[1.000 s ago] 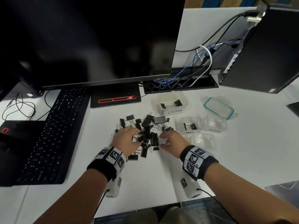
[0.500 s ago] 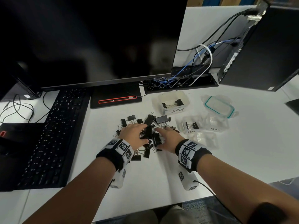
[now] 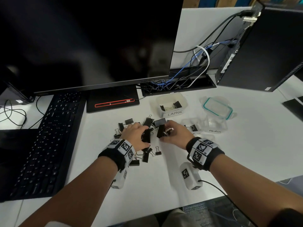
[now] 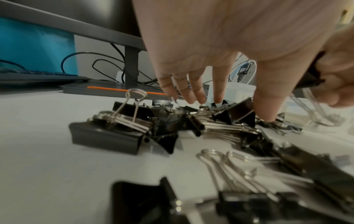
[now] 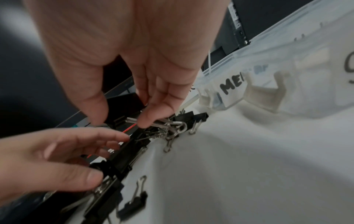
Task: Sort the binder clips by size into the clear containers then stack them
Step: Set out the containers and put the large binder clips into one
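A pile of black binder clips (image 3: 129, 122) of mixed sizes lies on the white desk, and both hands are in it. My left hand (image 3: 139, 136) reaches down into the pile (image 4: 172, 125), with thumb and forefinger on either side of a large clip (image 3: 146, 136). My right hand (image 3: 172, 133) pinches another large clip (image 3: 161, 131) by its body and wire handles (image 5: 124, 104), tilted up off the desk. The clear LARGE container (image 3: 183, 102) behind the pile holds large clips. A clear container marked MED (image 3: 196, 122) at my right holds one clip.
A teal-rimmed lid (image 3: 218, 107) and clear container parts labelled Medium (image 3: 214, 126) lie at the right. A keyboard (image 3: 49, 136) is on the left; a monitor base (image 3: 113, 102), a cable tray (image 3: 177, 82) and a computer tower (image 3: 262, 49) stand behind.
Both hands moved forward from the pile's near edge into it. My right hand took hold of a large clip and tipped it up; my left hand settled on another.
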